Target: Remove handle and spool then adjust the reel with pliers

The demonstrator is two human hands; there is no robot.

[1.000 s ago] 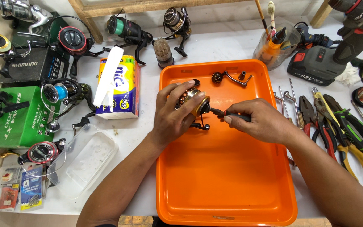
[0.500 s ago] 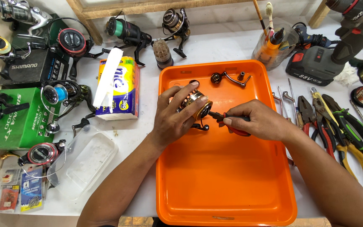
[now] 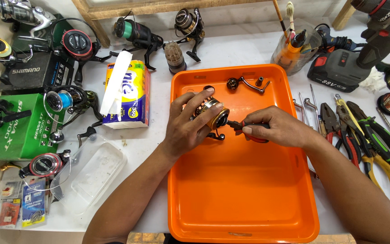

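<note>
While left hand (image 3: 188, 131) grips the reel (image 3: 211, 115), right hand (image 3: 276, 131) holds a screwdriver (image 3: 244, 126) against it.

White worktable (image 3: 231, 54) under even light, wooden frame (image 3: 159, 7) along its far edge

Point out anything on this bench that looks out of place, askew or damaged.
Nothing looks damaged or spilled. The one odd sight is a detached reel handle lying loose at the far end of the orange tray, apart from the gold reel that the left hand grips while the right hand works a red-handled screwdriver against it.
</note>
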